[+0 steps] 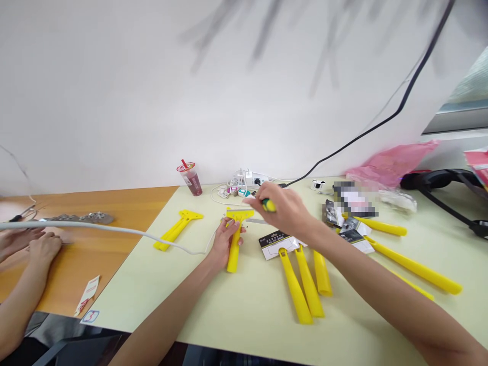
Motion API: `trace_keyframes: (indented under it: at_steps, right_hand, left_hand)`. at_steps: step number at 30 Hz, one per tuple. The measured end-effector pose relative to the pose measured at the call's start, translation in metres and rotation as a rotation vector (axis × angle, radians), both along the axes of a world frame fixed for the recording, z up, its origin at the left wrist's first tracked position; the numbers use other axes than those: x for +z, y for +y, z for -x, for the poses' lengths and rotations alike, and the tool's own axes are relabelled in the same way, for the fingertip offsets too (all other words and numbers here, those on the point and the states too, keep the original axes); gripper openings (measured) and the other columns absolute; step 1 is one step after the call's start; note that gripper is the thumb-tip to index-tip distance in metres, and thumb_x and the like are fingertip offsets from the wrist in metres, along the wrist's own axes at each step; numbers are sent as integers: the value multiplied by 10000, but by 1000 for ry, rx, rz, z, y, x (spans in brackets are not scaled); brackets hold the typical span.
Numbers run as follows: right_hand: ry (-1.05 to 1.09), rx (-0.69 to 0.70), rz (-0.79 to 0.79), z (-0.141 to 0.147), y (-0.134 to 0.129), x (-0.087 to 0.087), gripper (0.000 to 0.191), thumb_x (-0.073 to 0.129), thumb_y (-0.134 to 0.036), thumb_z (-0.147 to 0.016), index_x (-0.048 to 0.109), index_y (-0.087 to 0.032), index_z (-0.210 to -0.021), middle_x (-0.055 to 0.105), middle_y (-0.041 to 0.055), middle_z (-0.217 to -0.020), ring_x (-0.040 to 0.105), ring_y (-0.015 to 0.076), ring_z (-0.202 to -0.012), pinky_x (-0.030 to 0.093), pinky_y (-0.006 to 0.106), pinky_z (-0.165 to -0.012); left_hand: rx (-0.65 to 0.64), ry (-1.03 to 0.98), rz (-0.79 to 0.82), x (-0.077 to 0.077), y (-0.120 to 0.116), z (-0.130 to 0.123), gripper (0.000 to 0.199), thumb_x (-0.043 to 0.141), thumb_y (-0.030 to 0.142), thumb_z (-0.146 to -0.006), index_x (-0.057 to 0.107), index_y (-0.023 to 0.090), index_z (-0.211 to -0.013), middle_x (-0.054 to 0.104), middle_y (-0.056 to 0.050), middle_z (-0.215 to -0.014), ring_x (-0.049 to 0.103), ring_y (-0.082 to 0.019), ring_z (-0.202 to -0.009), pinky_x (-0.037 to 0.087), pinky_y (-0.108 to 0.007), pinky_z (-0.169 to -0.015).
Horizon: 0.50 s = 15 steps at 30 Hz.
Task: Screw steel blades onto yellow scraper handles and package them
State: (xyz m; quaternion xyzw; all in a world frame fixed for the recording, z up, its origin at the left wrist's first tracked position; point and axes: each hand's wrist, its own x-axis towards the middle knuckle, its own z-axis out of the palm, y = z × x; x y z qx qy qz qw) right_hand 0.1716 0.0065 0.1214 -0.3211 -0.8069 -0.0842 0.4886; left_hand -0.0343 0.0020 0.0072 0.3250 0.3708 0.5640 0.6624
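My left hand [224,240] is wrapped round the handle of a yellow scraper [234,254], whose wide head points away from me. Above and to the right of that head, my right hand [280,207] is closed on a green and yellow screwdriver handle [269,205]; its tip cannot be made out. Another yellow scraper [173,234] lies to the left on the pale green table. Right of my left hand are several yellow handles [295,287] with black and white cards [276,244]. A thin blade [256,221] shows between my hands.
A drink cup [192,180] with a red straw stands near the wall. A power strip [247,179] and cables lie behind my hands. A white cable [152,236] crosses the left side. Another person's hands [44,246] are at the wooden table [125,213]. Pink plastic [392,162] lies back right.
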Motion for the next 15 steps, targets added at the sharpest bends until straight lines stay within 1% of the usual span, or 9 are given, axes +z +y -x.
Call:
trace_keyframes:
  at_steps: [3,4,6,7,8,9,12,14,15]
  right_hand:
    - [30,-179,203,-32,6,28,303,613,-520,-1109,542,-260,-970,653,-16,-702,578,163,-572,381,289,-578]
    - [-7,-243,328,-45,14,32,288,634,-508,-1091,569,-257,-964,644,-19,-681,572,165,-551,384,291,-571]
    - [-149,-305,699,-72,38,29,292,644,-504,-1072,625,-240,-948,702,4,-727,581,150,-482,418,291,-541]
    - [-231,-329,898,-85,53,21,293,673,-509,-1051,656,-230,-963,753,25,-806,588,141,-457,442,294,-530]
    - [-279,-362,1044,-95,67,10,304,709,-516,-1027,681,-217,-976,786,43,-873,596,131,-445,467,293,-534]
    - [-294,-399,1094,-104,82,-3,326,743,-516,-1002,701,-195,-965,792,67,-867,602,138,-434,477,299,-530]
    - [-264,-501,1119,-119,119,-44,394,755,-548,-992,709,-158,-1020,746,82,-736,647,192,-465,482,308,-530]
    - [-221,-561,1128,-123,137,-64,444,760,-567,-986,702,-132,-1052,704,86,-652,667,231,-503,483,317,-536]
    - [-200,-586,1135,-123,145,-71,464,761,-582,-980,702,-124,-1024,680,88,-608,664,244,-510,482,326,-543]
  left_hand:
    - [-60,-16,-71,10,0,5,584,1048,340,-699,608,215,-1062,663,-11,-1101,700,-132,-822,484,-210,-526]
    - [-83,-29,-89,14,-1,7,566,1041,340,-714,623,217,-1075,667,-15,-1117,695,-130,-816,491,-216,-538]
    - [-111,-68,-110,21,-3,10,537,1030,333,-733,643,229,-1090,671,-13,-1111,681,-127,-798,489,-221,-550]
    - [-114,-92,-115,23,-4,12,529,1027,324,-736,650,239,-1096,672,-8,-1094,673,-125,-786,485,-221,-552]
    - [-112,-115,-119,25,-5,14,524,1026,314,-736,654,248,-1099,673,-4,-1075,666,-124,-777,479,-220,-553]
    - [-108,-133,-122,27,-5,16,520,1025,304,-735,658,254,-1100,675,-1,-1061,663,-124,-773,478,-222,-557]
    - [-88,-150,-131,30,-4,20,490,1019,296,-750,668,250,-1089,684,-5,-1054,680,-134,-792,502,-237,-592]
    - [-53,-127,-132,33,-3,20,469,1019,303,-759,674,234,-1070,682,-10,-1060,707,-150,-835,528,-249,-627]
    - [-31,-112,-132,35,-2,20,463,1020,309,-761,678,226,-1063,679,-12,-1060,720,-160,-863,539,-253,-645]
